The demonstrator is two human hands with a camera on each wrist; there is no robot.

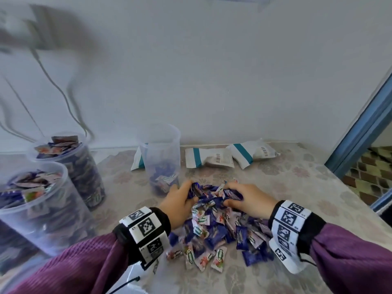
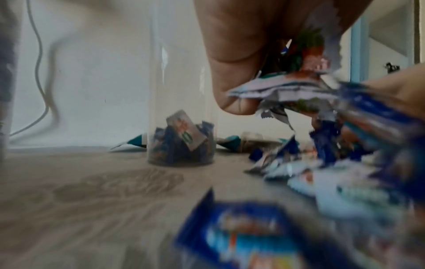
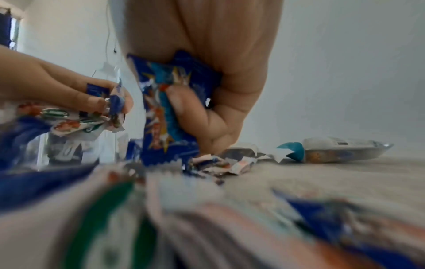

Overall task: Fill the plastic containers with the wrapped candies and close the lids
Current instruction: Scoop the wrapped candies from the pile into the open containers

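A pile of blue and white wrapped candies (image 1: 220,228) lies on the table in front of me. My left hand (image 1: 182,198) grips a bunch of candies (image 2: 296,85) at the pile's far left edge. My right hand (image 1: 244,198) grips more at the far right; its fingers curl round a blue candy (image 3: 170,109). Just beyond the left hand stands a clear plastic container (image 1: 162,158) with no lid and a few candies at its bottom (image 2: 184,143). Two more containers (image 1: 70,166) (image 1: 34,206) stand at the left, heaped with candies, with no lids on.
Three white bags with teal stripes (image 1: 209,158) (image 1: 252,152) (image 1: 139,158) lie along the back wall. A grey cable (image 1: 61,92) hangs down the wall at the left. The table's right edge (image 1: 358,200) drops to a tiled floor beside a blue frame (image 1: 360,128).
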